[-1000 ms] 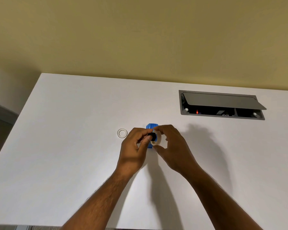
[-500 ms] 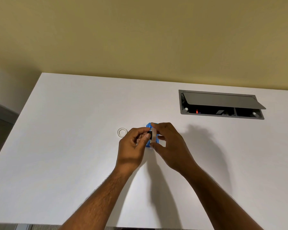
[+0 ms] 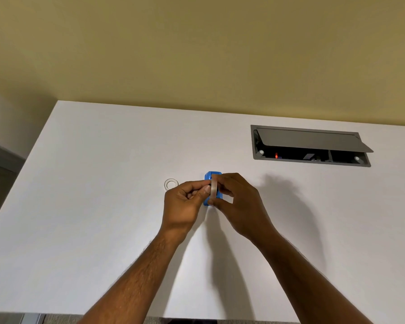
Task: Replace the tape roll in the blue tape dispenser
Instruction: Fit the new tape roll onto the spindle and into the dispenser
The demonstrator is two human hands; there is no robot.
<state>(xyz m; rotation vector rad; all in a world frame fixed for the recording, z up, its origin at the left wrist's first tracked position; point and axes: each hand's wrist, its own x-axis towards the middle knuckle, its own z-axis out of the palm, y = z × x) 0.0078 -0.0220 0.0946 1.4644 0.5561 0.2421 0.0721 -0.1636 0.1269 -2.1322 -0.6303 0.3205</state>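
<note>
My right hand [image 3: 241,202] holds a clear tape roll [image 3: 213,190] edge-on, thumb below and fingers over the top. My left hand [image 3: 182,206] pinches against the roll's left face; whatever is between its fingertips is hidden. The blue tape dispenser [image 3: 211,176] lies on the white table [image 3: 103,230] right behind both hands. Only its top and a bit of its lower left corner show. An empty clear tape ring [image 3: 171,184] lies flat on the table just left of my left hand.
A grey recessed cable box [image 3: 310,146] with its lid tilted up sits at the back right of the table. A yellow wall runs behind the far edge. The table's left edge slants down toward the floor.
The roll has turned from showing its round face, with a black hub in my left fingers, to edge-on. Both hands closed in tighter; the hub is now hidden.
</note>
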